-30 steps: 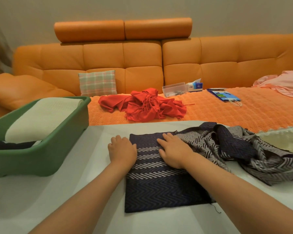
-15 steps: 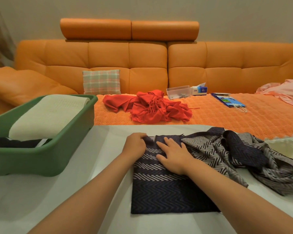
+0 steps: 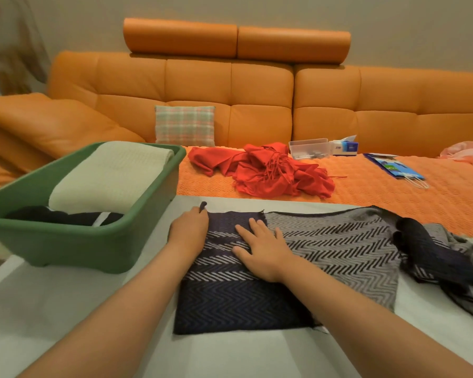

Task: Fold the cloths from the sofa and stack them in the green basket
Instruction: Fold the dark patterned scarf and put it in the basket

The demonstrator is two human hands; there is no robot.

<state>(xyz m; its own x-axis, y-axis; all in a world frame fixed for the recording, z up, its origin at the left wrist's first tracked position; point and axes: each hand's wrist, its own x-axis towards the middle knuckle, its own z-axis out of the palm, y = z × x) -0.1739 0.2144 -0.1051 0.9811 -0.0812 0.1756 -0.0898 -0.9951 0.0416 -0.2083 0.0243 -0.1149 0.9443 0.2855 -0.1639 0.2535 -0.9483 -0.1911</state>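
Chevron cloth (image 3: pixel 298 268): navy/grey, half bunched

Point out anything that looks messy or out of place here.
The red scarf lies crumpled in a heap on the sofa, unfolded. The right end of the patterned cloth on the table is bunched. Nothing looks spilled or damaged.

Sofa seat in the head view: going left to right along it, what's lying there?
Plaid cushion → red fringed scarf → clear plastic box → tissue box → blue paper bag → pink cloth at the right edge.
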